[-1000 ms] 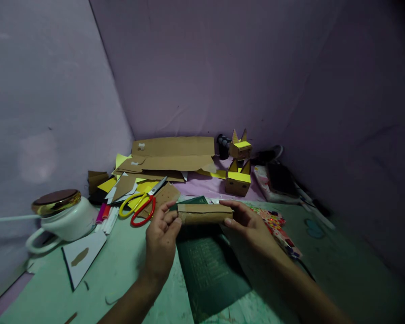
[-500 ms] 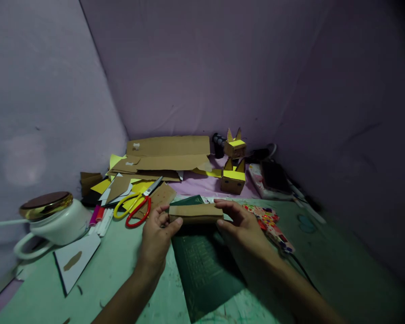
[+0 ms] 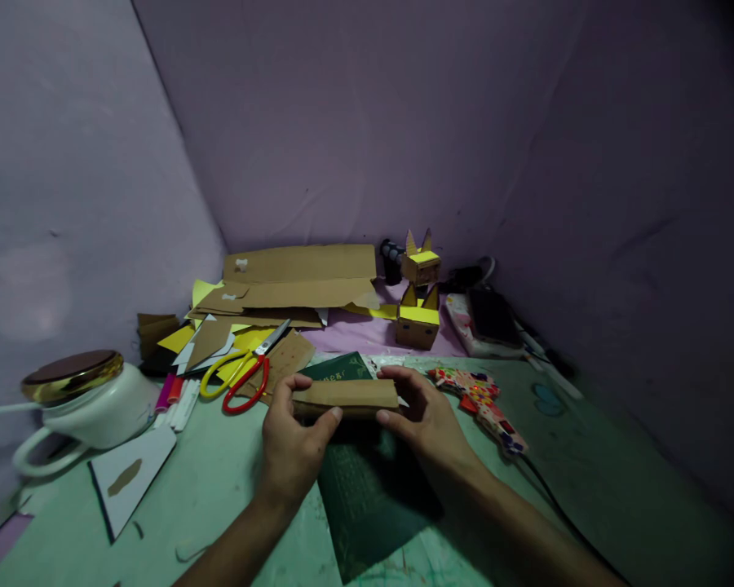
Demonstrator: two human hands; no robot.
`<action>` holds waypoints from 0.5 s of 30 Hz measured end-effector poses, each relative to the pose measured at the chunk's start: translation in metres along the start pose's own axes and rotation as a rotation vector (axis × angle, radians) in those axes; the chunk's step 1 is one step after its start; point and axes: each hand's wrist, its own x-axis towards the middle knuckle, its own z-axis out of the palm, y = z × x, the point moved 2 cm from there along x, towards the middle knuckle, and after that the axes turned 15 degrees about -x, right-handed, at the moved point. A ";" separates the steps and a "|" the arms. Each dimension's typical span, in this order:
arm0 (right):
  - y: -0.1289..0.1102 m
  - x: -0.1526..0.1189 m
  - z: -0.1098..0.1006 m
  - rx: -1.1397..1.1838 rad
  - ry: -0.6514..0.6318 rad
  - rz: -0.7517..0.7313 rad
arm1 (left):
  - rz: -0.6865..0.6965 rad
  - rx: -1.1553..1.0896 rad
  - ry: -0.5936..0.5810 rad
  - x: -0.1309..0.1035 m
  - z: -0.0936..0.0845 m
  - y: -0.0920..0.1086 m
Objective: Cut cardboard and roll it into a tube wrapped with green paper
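A folded strip of brown cardboard (image 3: 350,395) is held level between my two hands, above a dark green book (image 3: 376,489). My left hand (image 3: 298,440) grips its left end, with the thumb along the front edge and fingers behind. At the other end, my right hand (image 3: 425,420) pinches the strip between thumb and fingers. To the left lie scissors (image 3: 250,367) with one yellow and one red handle. On the right is a glue gun (image 3: 483,403) covered in a colourful pattern, its cord running toward the front.
A white lidded mug (image 3: 91,408), several markers (image 3: 180,399) and a white paper triangle (image 3: 131,481) are at left. Cardboard sheets (image 3: 299,273) and yellow paper scraps lie behind. Two small eared cardboard boxes (image 3: 417,326) and a dark phone (image 3: 495,316) sit at the back right.
The cardboard strip has tipped so more of its top face shows, and it sits slightly lower. My left thumb has slid inward along its front edge. The view has shifted slightly.
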 end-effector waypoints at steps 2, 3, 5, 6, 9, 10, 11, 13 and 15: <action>-0.001 -0.001 0.000 -0.004 -0.033 0.022 | 0.010 -0.014 -0.014 -0.003 0.002 0.000; -0.002 -0.001 0.001 -0.012 -0.050 0.038 | 0.013 -0.018 -0.018 -0.005 0.003 0.001; -0.001 -0.003 0.001 -0.029 -0.076 0.076 | 0.007 -0.026 -0.024 -0.006 0.003 0.002; 0.000 -0.003 0.001 -0.030 -0.084 0.097 | -0.003 -0.034 -0.024 -0.006 0.003 0.002; 0.003 -0.002 0.000 0.000 -0.118 0.143 | -0.031 -0.070 0.026 0.002 -0.004 0.001; 0.004 -0.001 -0.001 0.013 -0.134 0.152 | -0.037 -0.078 0.062 0.006 -0.007 0.002; 0.004 0.000 -0.003 0.024 -0.155 0.159 | -0.043 -0.080 0.098 0.010 -0.010 0.003; 0.001 0.002 -0.007 0.027 -0.214 0.166 | -0.060 -0.065 0.111 0.015 -0.015 0.008; -0.003 0.002 -0.012 0.003 -0.294 0.161 | -0.106 -0.038 0.014 0.012 -0.015 0.014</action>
